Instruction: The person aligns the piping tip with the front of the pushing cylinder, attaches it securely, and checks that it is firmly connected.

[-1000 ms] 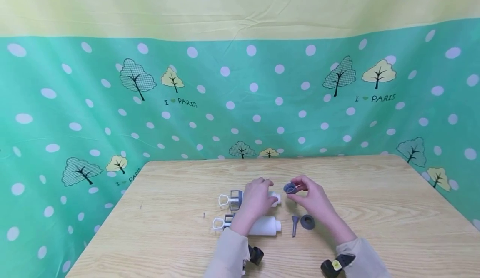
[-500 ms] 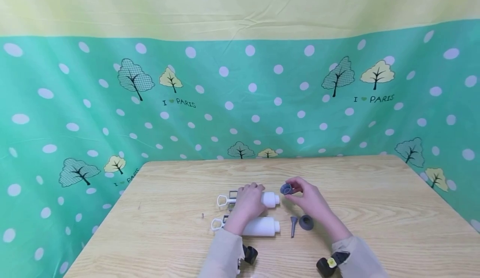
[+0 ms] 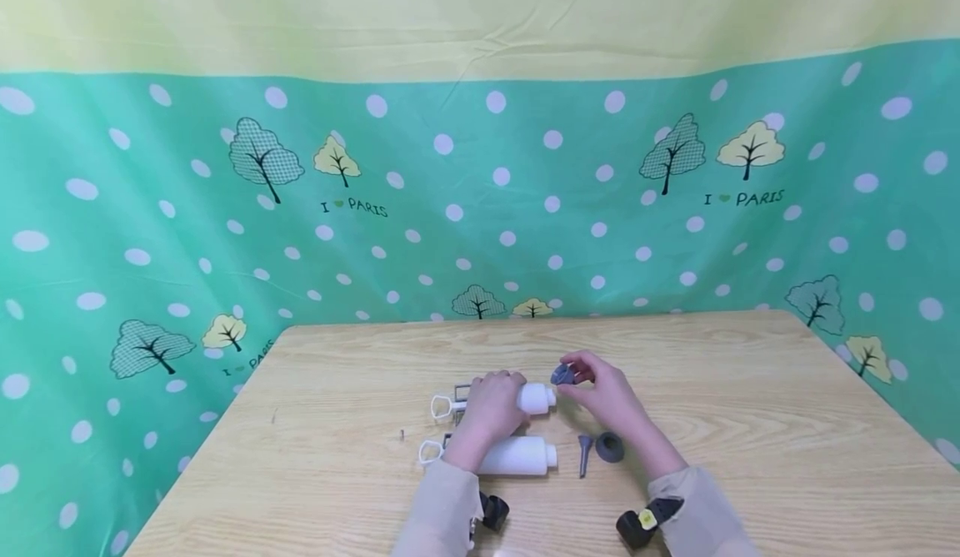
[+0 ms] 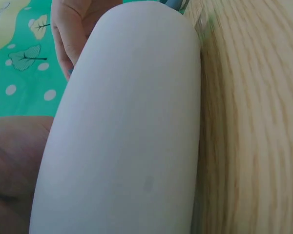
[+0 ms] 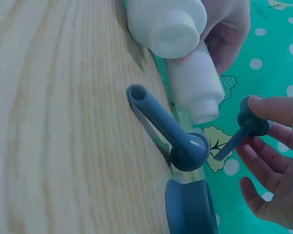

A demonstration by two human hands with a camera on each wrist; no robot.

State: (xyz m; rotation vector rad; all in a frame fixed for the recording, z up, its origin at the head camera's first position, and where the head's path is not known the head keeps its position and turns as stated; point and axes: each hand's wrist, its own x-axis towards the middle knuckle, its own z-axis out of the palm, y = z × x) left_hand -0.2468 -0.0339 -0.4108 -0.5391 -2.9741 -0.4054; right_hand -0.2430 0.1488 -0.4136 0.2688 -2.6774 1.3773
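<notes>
Two white bottle-like cylinders lie side by side in the head view, necks to the right and white loop handles to the left. My left hand [image 3: 492, 407] grips the body of the far cylinder [image 3: 534, 399]. My right hand [image 3: 606, 390] pinches a blue-grey funnel-shaped nozzle [image 3: 563, 374] between thumb and fingers, just beyond that cylinder's neck. In the right wrist view, this nozzle [image 5: 249, 122] shows a thin stem pointing down and left. The near cylinder [image 3: 517, 455] lies below my left hand and fills much of the left wrist view.
On the wooden table [image 3: 750, 424], a second blue-grey nozzle [image 3: 584, 455] lies right of the near cylinder, next to a dark ring-shaped cap [image 3: 610, 447]. A tiny piece [image 3: 402, 434] lies left of the handles. A green dotted cloth [image 3: 420, 257] hangs behind the table.
My left hand has shifted left along the far cylinder and settled round its body. My right hand has brought the nozzle left, close to the neck, and its wide end has turned.
</notes>
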